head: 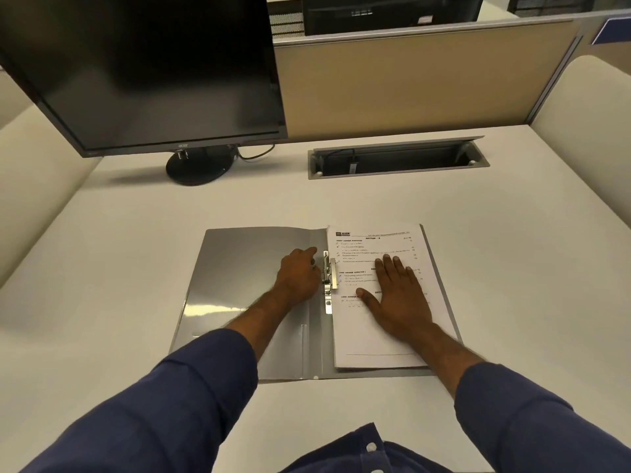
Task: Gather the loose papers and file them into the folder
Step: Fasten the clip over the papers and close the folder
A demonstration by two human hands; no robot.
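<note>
A grey folder (239, 288) lies open flat on the white desk. A stack of printed papers (372, 332) lies on its right half, its left edge against the spine. A metal clip (328, 274) runs along the spine. My right hand (396, 295) presses flat on the papers with straight, spread fingers. My left hand (298, 273) sits on the left cover beside the spine, fingers curled at the metal clip; whether they grip it is hidden by the back of the hand.
A black monitor (143, 70) on a round stand (199, 165) stands at the back left. A recessed cable tray (397, 158) with a raised lid sits at the back right. Beige partition walls (409, 83) close the desk in.
</note>
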